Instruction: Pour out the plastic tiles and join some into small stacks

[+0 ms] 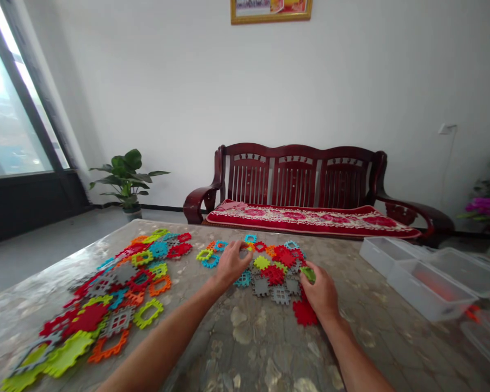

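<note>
Interlocking toothed plastic tiles in several colours lie in a patch at the middle of the table. My right hand (320, 289) grips a green toothed tile (308, 274) between thumb and fingers, at the right edge of that patch. Just below it lies a red toothed tile (304, 313). My left hand (232, 261) is at the patch's far left side, thumb and forefinger curled together; a bit of yellow shows at the fingertips, too small to name. Close to my left hand are a blue open-frame tile (210, 261) and a grey tile (260, 286).
A large spread of loose tiles (124, 272) covers the table's left side. At the right stand translucent plastic boxes (428, 296), one with something orange inside. Beyond the table (245, 348) are a dark red wooden bench (296, 182) and a potted plant (126, 177).
</note>
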`<state>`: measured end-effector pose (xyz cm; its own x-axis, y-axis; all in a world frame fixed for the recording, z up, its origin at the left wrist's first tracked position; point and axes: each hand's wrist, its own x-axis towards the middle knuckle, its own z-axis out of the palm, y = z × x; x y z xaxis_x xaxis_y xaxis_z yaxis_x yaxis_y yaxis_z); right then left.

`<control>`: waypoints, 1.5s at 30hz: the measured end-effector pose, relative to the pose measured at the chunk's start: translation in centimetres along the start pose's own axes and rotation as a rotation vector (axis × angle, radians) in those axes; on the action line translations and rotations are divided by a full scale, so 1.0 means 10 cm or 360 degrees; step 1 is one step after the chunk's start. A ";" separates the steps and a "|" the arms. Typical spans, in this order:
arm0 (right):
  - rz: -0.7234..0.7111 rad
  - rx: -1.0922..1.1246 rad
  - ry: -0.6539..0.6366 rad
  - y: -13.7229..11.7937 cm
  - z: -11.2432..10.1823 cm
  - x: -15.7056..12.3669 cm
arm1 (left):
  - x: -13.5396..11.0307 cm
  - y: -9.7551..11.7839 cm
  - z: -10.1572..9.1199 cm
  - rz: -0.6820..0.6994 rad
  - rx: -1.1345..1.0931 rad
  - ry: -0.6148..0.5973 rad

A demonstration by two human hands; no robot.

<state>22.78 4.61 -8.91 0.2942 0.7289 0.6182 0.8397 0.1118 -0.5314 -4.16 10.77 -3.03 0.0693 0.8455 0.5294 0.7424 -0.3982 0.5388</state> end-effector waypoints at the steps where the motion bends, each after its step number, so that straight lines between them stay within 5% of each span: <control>1: -0.0011 0.0087 0.0021 0.01 0.01 0.01 | 0.06 0.03 0.07 -0.0005 -0.0052 -0.0009; 7: -0.0065 0.0374 -0.0024 0.07 0.04 0.03 | 0.14 -0.04 0.31 0.0207 -0.0181 -0.0132; 13: 0.0104 0.0348 -0.0029 0.08 0.02 0.04 | 0.14 -0.39 0.13 -0.0071 0.0403 -0.0301; 16: 0.0181 0.0332 -0.0088 0.08 0.04 0.05 | 0.30 -0.42 0.11 -0.0037 0.0460 -0.0438; 20: 0.0234 0.0336 -0.0135 0.11 0.06 0.05 | 0.54 -0.33 0.30 -0.0002 0.0484 -0.0533; 26: 0.0239 0.0284 -0.0175 0.12 0.07 0.05 | 0.73 -0.28 0.62 -0.0243 0.0593 -0.0685; 37: 0.0229 0.0125 -0.0211 0.08 0.07 0.05 | 0.64 -0.17 0.70 -0.0140 0.0468 -0.0623; 45: 0.0217 0.0130 -0.0217 0.08 0.06 0.06 | 0.51 -0.15 0.52 0.0013 0.0267 -0.0443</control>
<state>23.39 5.52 -9.30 0.3333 0.8252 0.4561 0.7551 0.0561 -0.6533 -1.48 17.51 -4.55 0.2382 0.9166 0.3212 0.8391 -0.3608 0.4072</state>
